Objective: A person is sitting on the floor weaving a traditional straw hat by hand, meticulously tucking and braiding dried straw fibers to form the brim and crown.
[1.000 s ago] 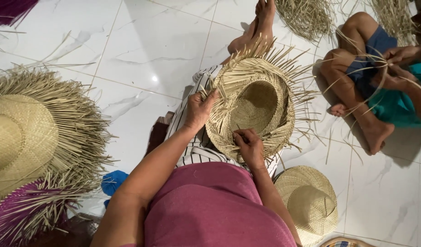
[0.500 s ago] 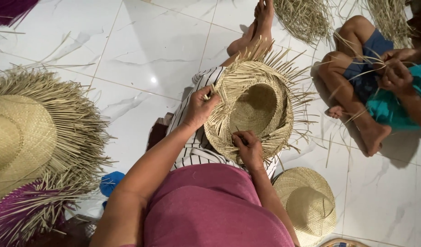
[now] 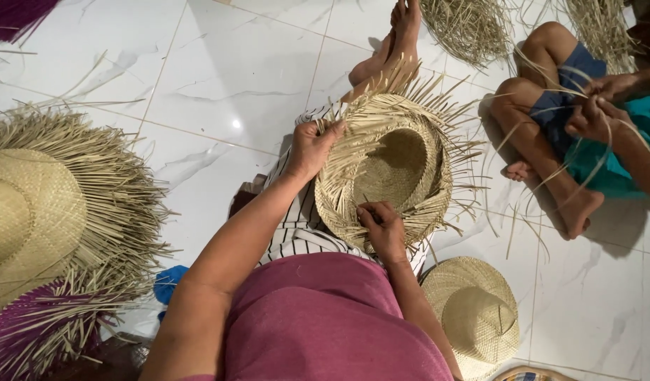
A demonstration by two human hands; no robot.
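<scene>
Between the gripping left hand (image 3: pixel 312 149) and pinching right hand (image 3: pixel 383 227), the round, unfinished pale straw hat (image 3: pixel 392 169) risks snapped brim strands if bent sharply.

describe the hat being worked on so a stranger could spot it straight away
On the white tiled floor, look at the lap in the middle. The unfinished pale straw hat lies crown down, gripped by the left hand and right hand; it alone shows its hollow inside.

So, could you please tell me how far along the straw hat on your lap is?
The crown and most of the brim of the straw hat look woven. The left hand grips the brim's edge while the right hand works strands at the near edge. Loose straw ends still stick out all round the rim, unlike the trimmed finished hat on the floor.
</scene>
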